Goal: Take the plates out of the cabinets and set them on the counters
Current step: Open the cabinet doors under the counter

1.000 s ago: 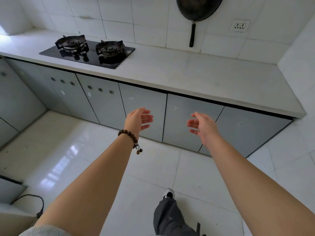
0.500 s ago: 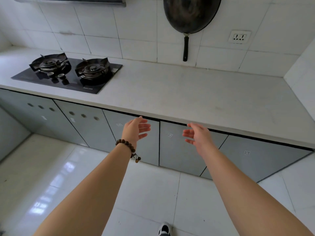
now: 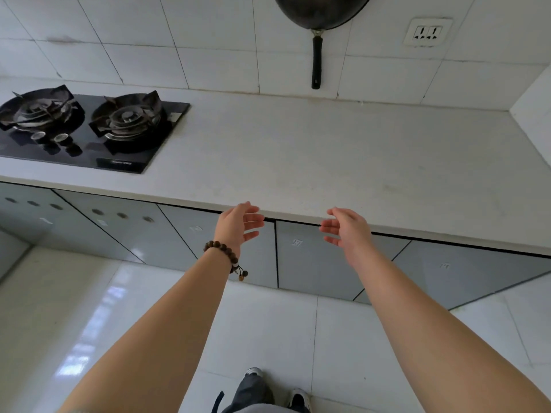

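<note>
No plate shows in the head view. A white counter (image 3: 328,150) runs across the frame above a row of grey cabinet doors, all shut. My left hand (image 3: 235,225), with a bead bracelet on the wrist, is held out open just below the counter's front edge, in front of one grey door (image 3: 208,242). My right hand (image 3: 347,231) is also open, palm facing the left hand, in front of the neighbouring door (image 3: 310,257). Both hands hold nothing and touch neither door.
A black two-burner gas hob (image 3: 86,129) is set into the counter at the left. A dark wok (image 3: 320,13) hangs on the tiled wall above, beside a wall socket (image 3: 428,32). A side wall (image 3: 536,114) closes the counter at the right. Glossy white floor tiles (image 3: 89,323) lie below.
I have come closer to the counter and the view has tilted up. Both open hands have risen from the middle of the cabinet doors to just under the counter's edge.
</note>
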`<control>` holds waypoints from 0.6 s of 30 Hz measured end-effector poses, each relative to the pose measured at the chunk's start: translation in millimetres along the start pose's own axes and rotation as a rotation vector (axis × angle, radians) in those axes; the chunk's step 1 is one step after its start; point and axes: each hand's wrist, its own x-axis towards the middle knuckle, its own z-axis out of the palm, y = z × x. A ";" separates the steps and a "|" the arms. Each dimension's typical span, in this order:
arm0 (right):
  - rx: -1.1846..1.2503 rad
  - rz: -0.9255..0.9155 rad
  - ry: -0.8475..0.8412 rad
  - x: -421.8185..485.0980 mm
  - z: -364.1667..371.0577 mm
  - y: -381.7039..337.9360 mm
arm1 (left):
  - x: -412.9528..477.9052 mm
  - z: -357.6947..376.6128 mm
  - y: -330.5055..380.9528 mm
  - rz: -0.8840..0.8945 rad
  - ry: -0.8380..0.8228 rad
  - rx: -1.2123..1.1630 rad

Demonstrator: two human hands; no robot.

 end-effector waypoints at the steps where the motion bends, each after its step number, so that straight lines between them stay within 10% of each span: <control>1: 0.005 0.006 0.012 3.0 2.4 0.4 | 6.8 -0.1 0.1 -0.009 -0.012 0.002; 18: 0.013 0.098 0.143 44.9 20.4 40.8 | 102.6 14.9 -77.5 -0.522 0.032 -0.652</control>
